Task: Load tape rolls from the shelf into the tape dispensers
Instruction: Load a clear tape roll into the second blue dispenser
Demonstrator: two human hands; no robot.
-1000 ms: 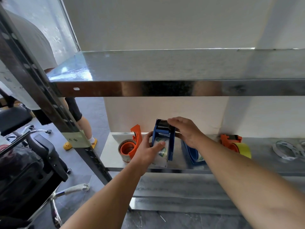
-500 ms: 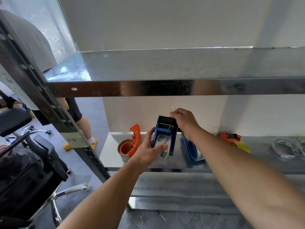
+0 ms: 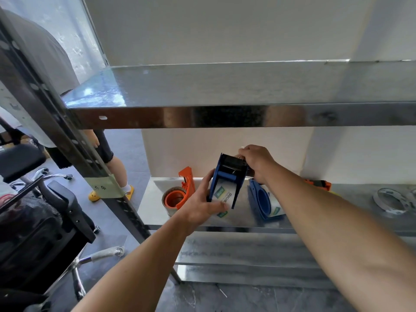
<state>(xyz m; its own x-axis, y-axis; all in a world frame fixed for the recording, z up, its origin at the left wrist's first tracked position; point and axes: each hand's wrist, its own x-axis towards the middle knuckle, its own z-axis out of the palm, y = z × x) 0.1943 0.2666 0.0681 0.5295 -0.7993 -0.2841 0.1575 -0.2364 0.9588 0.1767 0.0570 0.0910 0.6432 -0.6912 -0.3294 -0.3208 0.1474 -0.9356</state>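
Note:
A blue tape dispenser [image 3: 227, 179] with a clear printed tape roll in it is held up above the lower metal shelf [image 3: 315, 228]. My left hand [image 3: 202, 203] grips its lower body and the roll from the left. My right hand [image 3: 256, 163] pinches the tape end at the dispenser's toothed top edge. A second blue dispenser [image 3: 264, 202] with tape lies on the shelf just to the right. An orange dispenser [image 3: 180, 192] loaded with a roll stands to the left. Another orange dispenser [image 3: 319, 183] shows behind my right forearm.
A loose clear tape roll [image 3: 391, 201] lies far right on the shelf. The upper shelf [image 3: 225, 115] overhangs the work area. A slanted shelf post [image 3: 67, 140] stands left, with a black office chair [image 3: 33, 221] and another person's legs [image 3: 112, 167] beyond it.
The blue dispenser has been lifted and tilted upward. My right hand moved from covering its top to pinching the tape at the cutter edge.

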